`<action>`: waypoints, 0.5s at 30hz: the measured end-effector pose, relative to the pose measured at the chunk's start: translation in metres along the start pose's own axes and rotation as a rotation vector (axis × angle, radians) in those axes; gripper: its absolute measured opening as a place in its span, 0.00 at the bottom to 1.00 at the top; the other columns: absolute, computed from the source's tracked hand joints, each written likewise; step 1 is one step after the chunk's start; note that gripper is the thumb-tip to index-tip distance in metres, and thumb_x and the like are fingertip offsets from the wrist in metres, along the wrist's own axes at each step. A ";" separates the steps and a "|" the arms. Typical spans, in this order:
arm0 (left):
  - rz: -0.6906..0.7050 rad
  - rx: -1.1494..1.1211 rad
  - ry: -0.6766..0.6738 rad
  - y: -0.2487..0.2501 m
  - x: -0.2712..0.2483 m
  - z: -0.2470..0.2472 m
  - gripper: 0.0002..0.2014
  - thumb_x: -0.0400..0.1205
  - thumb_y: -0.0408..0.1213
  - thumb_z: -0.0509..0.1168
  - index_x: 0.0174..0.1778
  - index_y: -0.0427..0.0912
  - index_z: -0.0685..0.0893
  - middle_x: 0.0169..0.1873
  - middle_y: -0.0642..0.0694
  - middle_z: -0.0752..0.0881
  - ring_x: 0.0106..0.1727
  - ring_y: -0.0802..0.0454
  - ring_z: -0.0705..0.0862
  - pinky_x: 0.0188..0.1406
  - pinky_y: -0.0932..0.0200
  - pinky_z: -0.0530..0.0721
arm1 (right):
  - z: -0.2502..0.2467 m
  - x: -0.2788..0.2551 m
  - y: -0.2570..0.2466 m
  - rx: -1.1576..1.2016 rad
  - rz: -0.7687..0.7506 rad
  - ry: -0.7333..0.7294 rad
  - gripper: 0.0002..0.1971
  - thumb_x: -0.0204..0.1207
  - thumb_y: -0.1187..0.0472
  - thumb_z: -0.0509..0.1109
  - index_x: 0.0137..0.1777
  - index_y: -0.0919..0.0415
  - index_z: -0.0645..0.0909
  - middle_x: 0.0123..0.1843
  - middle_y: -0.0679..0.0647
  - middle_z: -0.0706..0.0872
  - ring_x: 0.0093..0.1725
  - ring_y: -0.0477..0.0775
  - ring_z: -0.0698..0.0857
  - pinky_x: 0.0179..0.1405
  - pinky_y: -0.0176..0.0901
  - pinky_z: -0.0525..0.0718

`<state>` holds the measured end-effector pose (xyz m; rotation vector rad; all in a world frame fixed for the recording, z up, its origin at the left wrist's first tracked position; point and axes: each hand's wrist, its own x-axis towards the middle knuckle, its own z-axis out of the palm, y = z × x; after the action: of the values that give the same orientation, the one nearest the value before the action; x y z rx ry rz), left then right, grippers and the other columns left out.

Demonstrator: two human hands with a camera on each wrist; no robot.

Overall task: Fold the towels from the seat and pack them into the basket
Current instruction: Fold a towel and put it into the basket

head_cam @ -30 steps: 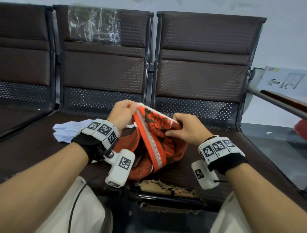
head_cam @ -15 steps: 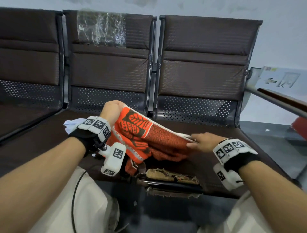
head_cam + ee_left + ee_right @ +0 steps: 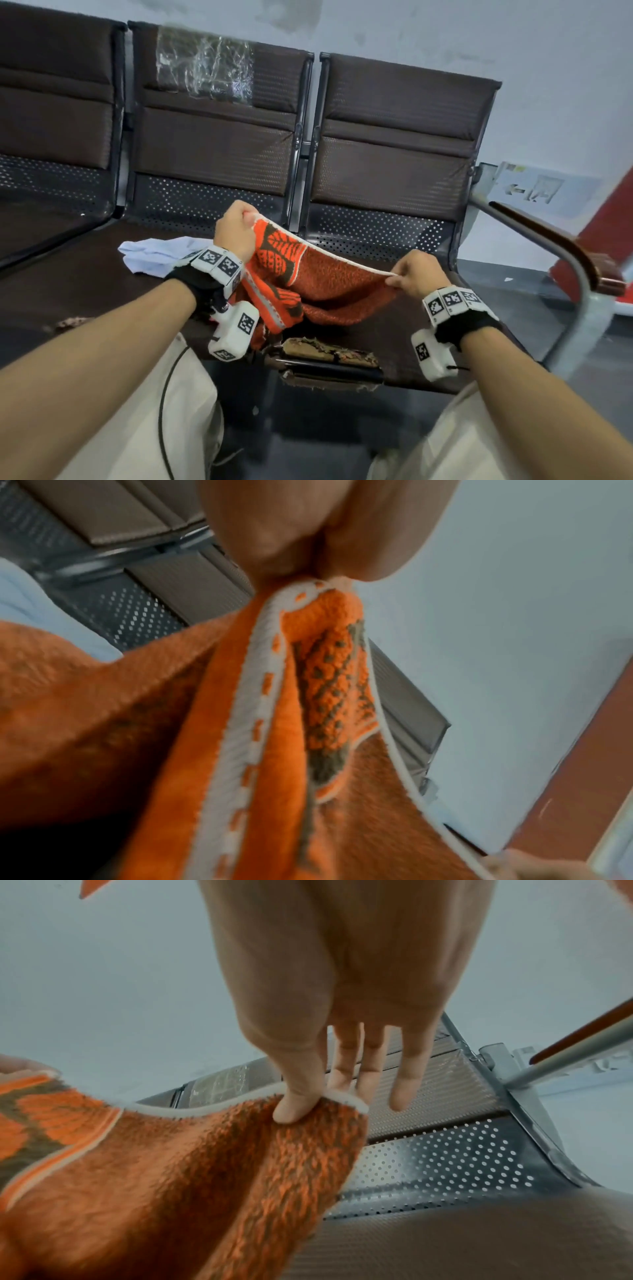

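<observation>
An orange towel (image 3: pixel 329 287) with a brown leaf pattern and white border is held up over the brown seat (image 3: pixel 404 329). My left hand (image 3: pixel 239 222) grips one top corner of it in a fist; the left wrist view shows the bunched corner of the orange towel (image 3: pixel 308 669) pinched under my left hand (image 3: pixel 318 569). My right hand (image 3: pixel 407 274) pinches the other end of the top edge. In the right wrist view the thumb of my right hand (image 3: pixel 301 1104) presses the orange towel (image 3: pixel 192 1177) while the other fingers stay straight. A pale blue towel (image 3: pixel 157 253) lies on the seat behind my left wrist. No basket is in view.
A row of brown metal chairs (image 3: pixel 212 144) with perforated backs stands against a pale wall. The seat's front edge (image 3: pixel 329 356) is torn, with padding showing. A metal armrest (image 3: pixel 555 246) with a wooden top runs at the right. My legs in light trousers (image 3: pixel 164 411) are below.
My hands have moved apart and lifted, stretching the orange towel's top edge taut between them. The right hand slid right along the edge. The head view has tilted.
</observation>
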<state>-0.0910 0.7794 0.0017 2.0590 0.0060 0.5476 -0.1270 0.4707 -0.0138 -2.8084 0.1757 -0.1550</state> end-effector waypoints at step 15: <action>0.274 -0.204 0.310 0.126 0.053 -0.052 0.09 0.78 0.25 0.58 0.46 0.37 0.83 0.38 0.43 0.84 0.42 0.46 0.78 0.37 0.63 0.67 | -0.167 0.013 -0.049 0.233 -0.032 0.644 0.09 0.75 0.70 0.68 0.43 0.53 0.83 0.43 0.52 0.88 0.50 0.57 0.86 0.51 0.44 0.80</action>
<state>-0.0901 0.7664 0.1476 1.7693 -0.1452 0.9921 -0.1302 0.4629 0.1608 -2.4355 0.2380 -1.0144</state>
